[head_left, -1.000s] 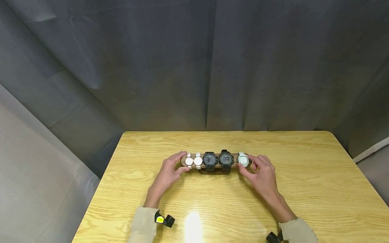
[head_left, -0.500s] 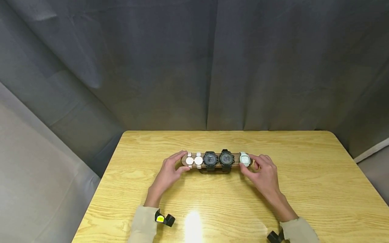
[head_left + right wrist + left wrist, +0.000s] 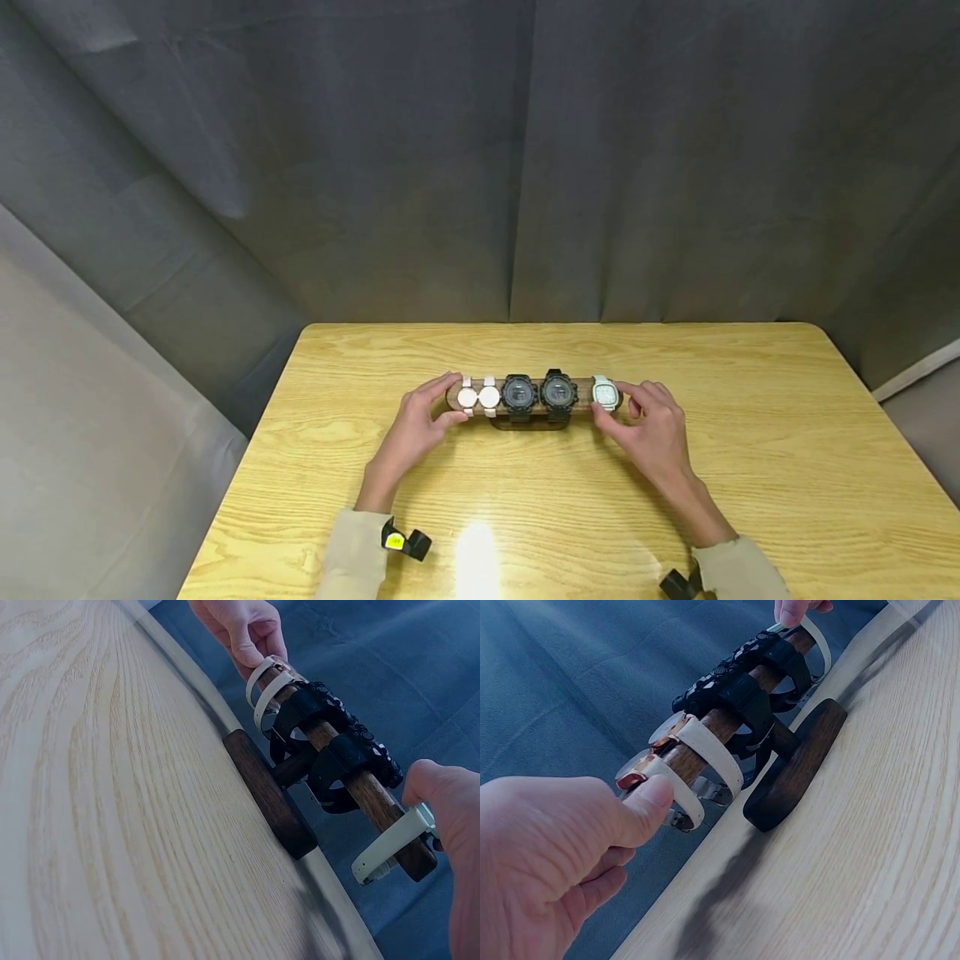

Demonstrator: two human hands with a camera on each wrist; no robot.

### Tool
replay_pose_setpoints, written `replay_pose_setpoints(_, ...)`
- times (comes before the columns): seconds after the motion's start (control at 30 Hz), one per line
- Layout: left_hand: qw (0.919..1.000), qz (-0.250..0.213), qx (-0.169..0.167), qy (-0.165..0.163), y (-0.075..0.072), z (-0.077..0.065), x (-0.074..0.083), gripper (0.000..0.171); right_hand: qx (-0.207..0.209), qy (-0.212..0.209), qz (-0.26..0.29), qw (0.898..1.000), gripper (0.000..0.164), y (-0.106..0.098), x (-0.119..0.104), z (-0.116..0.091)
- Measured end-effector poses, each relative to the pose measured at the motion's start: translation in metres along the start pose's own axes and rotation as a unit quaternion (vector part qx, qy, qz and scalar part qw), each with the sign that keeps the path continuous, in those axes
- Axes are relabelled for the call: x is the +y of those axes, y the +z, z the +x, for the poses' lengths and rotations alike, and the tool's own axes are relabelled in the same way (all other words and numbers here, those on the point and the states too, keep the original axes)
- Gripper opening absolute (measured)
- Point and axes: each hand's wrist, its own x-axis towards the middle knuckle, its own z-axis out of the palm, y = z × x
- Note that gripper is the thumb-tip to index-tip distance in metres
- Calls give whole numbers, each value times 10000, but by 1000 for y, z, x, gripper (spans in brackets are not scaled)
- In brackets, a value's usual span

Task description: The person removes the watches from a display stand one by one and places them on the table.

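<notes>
A dark wooden watch stand [image 3: 584,396] with a T-shaped bar and base [image 3: 802,765] stands on the table. Two white-strapped watches with rose-gold cases, the outer one [image 3: 467,397] and the inner one [image 3: 490,397], hang at its left. Beside them are two chunky black watches, a left one [image 3: 519,393] and a right one [image 3: 558,392]. At the bar's left end my left hand [image 3: 417,423] grips the stand, its thumb against the outer white strap. My right hand [image 3: 654,429] pinches a pale green watch [image 3: 604,395] near the right end; its strap [image 3: 390,844] loops under the bar.
The light wooden table [image 3: 337,358] has rounded far corners. A dark grey curtain [image 3: 420,167] rises behind it, and a paler cloth [image 3: 90,433] hangs at the left. Black wrist cameras, one at the left sleeve [image 3: 352,550], sit on both forearms.
My right hand has slid the pale green watch slightly to the right along the bar, with most of that shift in the first half second. The left hand has stayed in place.
</notes>
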Motion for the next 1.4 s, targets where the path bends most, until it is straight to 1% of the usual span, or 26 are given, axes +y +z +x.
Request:
replay_pose_setpoints(0.33,10000,3,-25,18,-1,0,0,61,-18,-36,-25,10000,32,-1,-1,1)
replay_pose_setpoints(0.57,9999,20,21,154,-1,-1,0,62,-56,9,-95,9999,32,-1,-2,1)
replay_pose_setpoints(0.73,10000,28,6,80,-1,-1,1,62,-73,54,-134,9999,31,-2,-2,1)
replay_pose_setpoints(0.93,10000,40,10,56,-1,0,1,62,-53,79,-119,9999,32,-2,-1,1)
replay_pose_setpoints(1.4,9998,32,39,193,-1,1,0,62,62,-15,-134,9999,32,-6,3,4)
